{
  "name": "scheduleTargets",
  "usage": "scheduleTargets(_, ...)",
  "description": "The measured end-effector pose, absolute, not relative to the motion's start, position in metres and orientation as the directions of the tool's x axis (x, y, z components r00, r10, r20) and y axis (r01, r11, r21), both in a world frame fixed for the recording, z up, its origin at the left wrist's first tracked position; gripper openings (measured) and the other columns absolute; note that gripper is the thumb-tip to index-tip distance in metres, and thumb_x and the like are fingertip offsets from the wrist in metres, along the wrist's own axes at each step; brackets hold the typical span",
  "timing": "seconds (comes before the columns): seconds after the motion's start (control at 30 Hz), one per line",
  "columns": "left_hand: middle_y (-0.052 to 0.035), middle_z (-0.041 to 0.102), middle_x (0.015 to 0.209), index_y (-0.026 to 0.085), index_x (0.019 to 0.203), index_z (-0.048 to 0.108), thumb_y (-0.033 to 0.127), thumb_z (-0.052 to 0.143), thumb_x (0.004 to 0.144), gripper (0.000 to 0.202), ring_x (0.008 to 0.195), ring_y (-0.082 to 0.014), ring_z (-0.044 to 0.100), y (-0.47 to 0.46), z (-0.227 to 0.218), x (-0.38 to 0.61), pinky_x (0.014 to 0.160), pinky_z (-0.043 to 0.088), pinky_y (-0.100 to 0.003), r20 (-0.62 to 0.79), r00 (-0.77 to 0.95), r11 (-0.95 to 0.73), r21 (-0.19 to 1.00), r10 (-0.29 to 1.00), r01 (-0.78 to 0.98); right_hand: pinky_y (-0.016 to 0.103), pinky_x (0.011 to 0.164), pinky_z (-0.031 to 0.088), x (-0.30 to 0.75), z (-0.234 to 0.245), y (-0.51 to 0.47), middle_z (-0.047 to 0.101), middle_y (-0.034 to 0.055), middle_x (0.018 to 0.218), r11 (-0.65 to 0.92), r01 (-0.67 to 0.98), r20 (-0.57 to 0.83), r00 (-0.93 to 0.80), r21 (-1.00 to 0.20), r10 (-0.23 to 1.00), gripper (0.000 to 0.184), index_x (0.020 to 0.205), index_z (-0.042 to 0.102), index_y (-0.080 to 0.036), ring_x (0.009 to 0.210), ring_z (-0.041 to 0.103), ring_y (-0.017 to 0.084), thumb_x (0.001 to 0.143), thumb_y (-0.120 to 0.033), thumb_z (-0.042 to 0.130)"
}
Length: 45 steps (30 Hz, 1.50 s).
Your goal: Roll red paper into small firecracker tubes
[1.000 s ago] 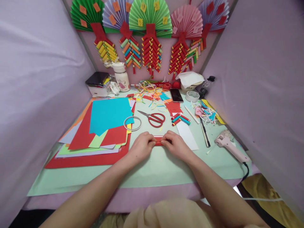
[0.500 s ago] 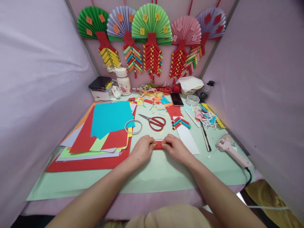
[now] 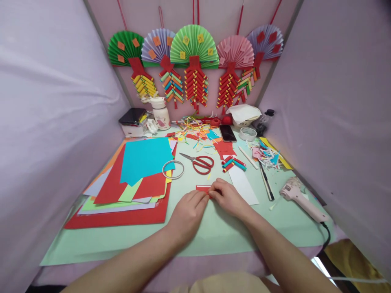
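Grip: small red paper strip (image 3: 204, 188) pinched at its near-right end between the fingertips of right hand (image 3: 227, 198) and left hand (image 3: 188, 211); both hands closed on it.
Position: flat on the pale green paper mat (image 3: 214, 232), just ahead of both hands, at the middle of the table.
Long axis: left to right across the view; free end pointing left, away from the pinch.
Nearer hand: right, covering the strip's right end; left meeting it from below-left, fingertips touching.
Material of strip: thin card, matte red, folded or partly rolled; exact form too small to tell.
Just beyond: red-handled steel scissors (image 3: 200, 162), blades toward the left; clear plastic ring (image 3: 172, 169) beside them.
Right of grip: white paper rectangle (image 3: 243, 185); small rolled paper tubes in red, green and blue (image 3: 233, 163) at its far end.
Left: fanned stack of coloured paper sheets (image 3: 134, 179), teal sheet on top.
Far right: pink glue gun (image 3: 301, 197), corded, lying on its side.
Back wall: pleated paper fans with hanging tube clusters (image 3: 195, 61).
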<state>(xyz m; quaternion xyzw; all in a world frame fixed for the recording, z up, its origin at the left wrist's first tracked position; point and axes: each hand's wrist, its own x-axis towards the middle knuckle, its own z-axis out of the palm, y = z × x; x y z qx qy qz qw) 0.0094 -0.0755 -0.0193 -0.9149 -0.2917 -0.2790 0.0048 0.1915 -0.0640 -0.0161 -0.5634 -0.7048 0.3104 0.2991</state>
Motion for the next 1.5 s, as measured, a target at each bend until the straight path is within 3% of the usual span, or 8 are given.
scheduleTargets(0.27,-0.0115,0.065,0.101,0.01,0.111,0.058,0.011,0.042,0.091,0.025,0.093,-0.0201,0.058,-0.074,-0.022,0.016,0.081,0.052,-0.035,0.47,0.643,-0.773,0.156,0.605,0.615,0.026,0.069,0.039,0.192,-0.016,-0.064,0.05,-0.0014,0.075,0.188,0.629,0.085,-0.191,-0.755,0.978,0.018,0.068,0.055,-0.019,0.074,0.051,0.013,0.085,-0.015,0.052)
scheduleTargets(0.4,-0.0105,0.065,0.101,0.012,0.109,0.058,0.012,0.044,0.09,0.024,0.093,-0.0204,0.058,-0.073,-0.018,0.02,0.081,0.052,-0.035,0.4,0.637,-0.73,0.139,0.659,0.669,0.028,0.074,0.042,0.195,-0.015,-0.071,0.053,0.0001,0.082,0.246,0.609,0.165,-0.187,-0.754,0.968,0.013,0.08,0.059,-0.021,0.08,0.053,0.014,0.088,-0.016,0.051)
scheduleTargets(0.53,-0.0088,0.064,0.099,0.014,0.108,0.059,0.01,0.047,0.088,0.023,0.093,-0.0212,0.058,-0.071,-0.017,0.022,0.078,0.051,-0.034,0.33,0.642,-0.706,0.121,0.692,0.698,0.032,0.079,0.043,0.195,-0.015,-0.081,0.055,0.0037,0.09,0.374,0.679,0.318,-0.213,-0.631,0.924,0.007,0.09,0.06,-0.02,0.089,0.051,0.018,0.088,-0.017,0.054)
scheduleTargets(0.7,-0.008,0.063,0.097,0.014,0.105,0.06,0.009,0.045,0.088,0.022,0.093,-0.0209,0.056,-0.068,-0.017,0.024,0.079,0.049,-0.033,0.288,0.616,-0.668,0.138,0.733,0.731,0.034,0.075,0.043,0.192,-0.022,-0.083,0.056,0.0049,0.089,0.415,0.759,0.346,-0.263,-0.502,0.901,0.01,0.091,0.059,-0.02,0.087,0.049,0.02,0.087,-0.012,0.053)
scheduleTargets(1.0,-0.0061,0.06,0.099,0.017,0.107,0.058,0.015,0.04,0.093,0.024,0.094,-0.02,0.051,-0.057,-0.008,0.024,0.08,0.046,-0.033,0.106,0.583,-0.586,0.29,0.805,0.757,0.033,0.073,0.041,0.188,-0.025,-0.076,0.052,0.0049,0.091,0.363,0.815,0.255,-0.272,-0.452,0.928,0.008,0.09,0.052,-0.019,0.085,0.047,0.02,0.092,-0.014,0.047)
scheduleTargets(1.33,-0.0052,0.054,0.095,0.018,0.099,0.058,0.015,0.04,0.092,0.019,0.09,-0.0193,0.048,-0.061,-0.016,0.023,0.072,0.044,-0.032,0.138,0.541,-0.546,0.404,0.829,0.734,0.033,0.071,0.034,0.186,-0.026,-0.077,0.051,0.0052,0.09,0.345,0.844,0.217,-0.277,-0.411,0.936,0.008,0.089,0.052,-0.02,0.083,0.046,0.02,0.093,-0.018,0.045)
scheduleTargets(1.5,-0.0043,0.052,0.093,0.019,0.093,0.057,0.017,0.037,0.094,0.02,0.088,-0.0185,0.047,-0.063,-0.012,0.024,0.077,0.039,-0.035,0.141,0.515,-0.528,0.365,0.846,0.767,0.033,0.072,0.032,0.187,-0.025,-0.077,0.052,0.0046,0.09,0.329,0.843,0.191,-0.272,-0.425,0.943,0.008,0.089,0.051,-0.021,0.085,0.047,0.02,0.093,-0.019,0.045)
